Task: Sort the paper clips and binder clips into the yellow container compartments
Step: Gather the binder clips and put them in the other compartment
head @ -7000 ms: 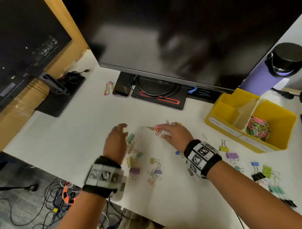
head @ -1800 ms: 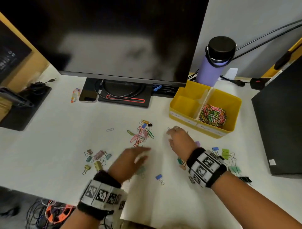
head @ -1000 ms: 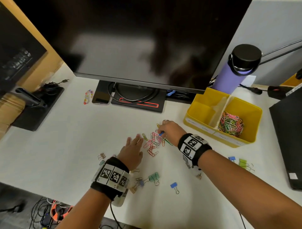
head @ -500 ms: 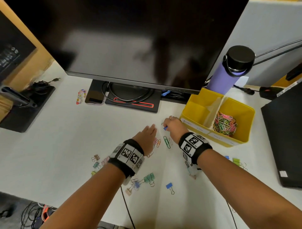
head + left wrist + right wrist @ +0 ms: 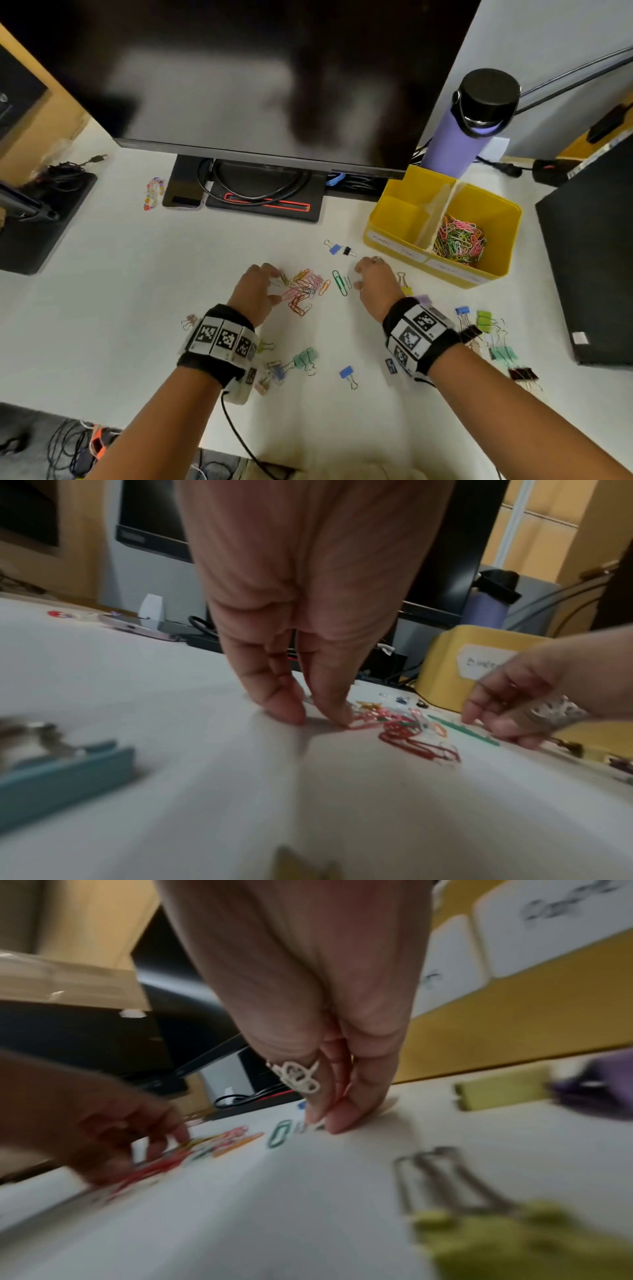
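The yellow container (image 5: pixel 394 236) stands at the right; its left compartment is bare and its right one holds a heap of paper clips (image 5: pixel 459 240). A pile of coloured paper clips (image 5: pixel 305 287) lies mid-table. My left hand (image 5: pixel 274 284) touches the pile's left edge, fingertips (image 5: pixel 329 712) down on the table. My right hand (image 5: pixel 358 275) sits right of a green paper clip (image 5: pixel 339 282); its fingertips (image 5: pixel 342 1121) rest on the table beside a small pale clip, holding nothing I can see. A blue and a black binder clip (image 5: pixel 339 249) lie just beyond.
Binder clips are scattered near the front (image 5: pixel 305 359) and right of my right wrist (image 5: pixel 486 329). A monitor (image 5: pixel 260 75) overhangs the back. A purple bottle (image 5: pixel 472 126) stands behind the container, a black box (image 5: pixel 592 257) at far right.
The hands have spread apart: the left now sits at the pile's left edge, the right nearer the container. The blue binder clip seen at my right fingertips now lies free beyond them.
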Demonstrator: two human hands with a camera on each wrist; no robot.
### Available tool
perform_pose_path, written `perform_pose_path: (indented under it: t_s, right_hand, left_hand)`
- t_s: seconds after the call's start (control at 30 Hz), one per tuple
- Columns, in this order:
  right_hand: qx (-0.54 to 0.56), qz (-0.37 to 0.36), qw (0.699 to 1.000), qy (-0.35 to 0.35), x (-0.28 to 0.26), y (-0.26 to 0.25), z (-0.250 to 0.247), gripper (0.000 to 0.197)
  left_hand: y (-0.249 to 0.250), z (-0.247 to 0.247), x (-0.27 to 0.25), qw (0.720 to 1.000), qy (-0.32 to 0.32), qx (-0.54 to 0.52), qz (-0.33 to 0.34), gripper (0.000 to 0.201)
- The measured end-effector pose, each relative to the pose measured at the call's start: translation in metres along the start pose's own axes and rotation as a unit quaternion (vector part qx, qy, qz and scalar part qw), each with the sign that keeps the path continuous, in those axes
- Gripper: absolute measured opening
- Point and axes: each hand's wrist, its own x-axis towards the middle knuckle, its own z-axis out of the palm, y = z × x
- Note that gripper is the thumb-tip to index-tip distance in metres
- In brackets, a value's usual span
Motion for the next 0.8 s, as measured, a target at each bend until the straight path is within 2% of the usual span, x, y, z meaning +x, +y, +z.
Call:
perform_pose_path:
  t_s: [0.1, 0.2, 0.27, 0.3, 0.37, 0.47, 0.53, 0.63, 0.73, 0.8]
  right_hand:
    - [0.004, -0.031, 0.999, -0.024, -0.004, -0.017, 0.013, 0.033]
    - [-0.010, -0.062, 0.998, -0.025, -0.006, -0.019, 0.020, 0.039]
    - [0.004, -0.068, 0.998, 0.006, -0.009, -0.015, 0.020, 0.043]
    - [0.010, -0.068, 0.997, 0.021, -0.011, -0.012, 0.018, 0.045]
    - [0.004, -0.069, 0.997, 0.026, -0.015, -0.007, 0.016, 0.053]
    - [-0.015, -0.069, 0.997, -0.019, -0.017, -0.011, 0.017, 0.079]
    - [-0.039, -0.087, 0.995, -0.037, -0.013, -0.018, 0.022, 0.085]
    - [-0.066, -0.122, 0.989, -0.043, -0.003, -0.029, 0.024, 0.069]
    - [-0.063, -0.146, 0.987, -0.028, 0.002, -0.032, 0.021, 0.036]
    - [-0.057, -0.152, 0.986, -0.023, 0.002, -0.031, 0.020, 0.022]
  left_hand:
    - [0.010, 0.006, -0.001, 1.000, -0.010, 0.008, 0.021, 0.042]
    - [0.019, 0.008, -0.004, 0.997, -0.028, 0.053, 0.045, 0.081]
    - [0.023, 0.010, -0.006, 0.988, -0.075, 0.103, 0.083, 0.103]
    - [0.024, 0.011, -0.007, 0.982, -0.097, 0.128, 0.100, 0.104]
    - [0.022, 0.016, -0.011, 0.974, -0.117, 0.160, 0.110, 0.092]
    - [0.018, 0.024, -0.023, 0.972, -0.092, 0.188, 0.107, 0.077]
    - [0.017, 0.027, -0.028, 0.972, -0.068, 0.195, 0.112, 0.075]
    - [0.022, 0.027, -0.026, 0.979, -0.037, 0.173, 0.097, 0.073]
    - [0.027, 0.029, -0.021, 0.989, 0.001, 0.139, 0.057, 0.057]
    - [0.030, 0.030, -0.017, 0.992, 0.020, 0.121, 0.035, 0.047]
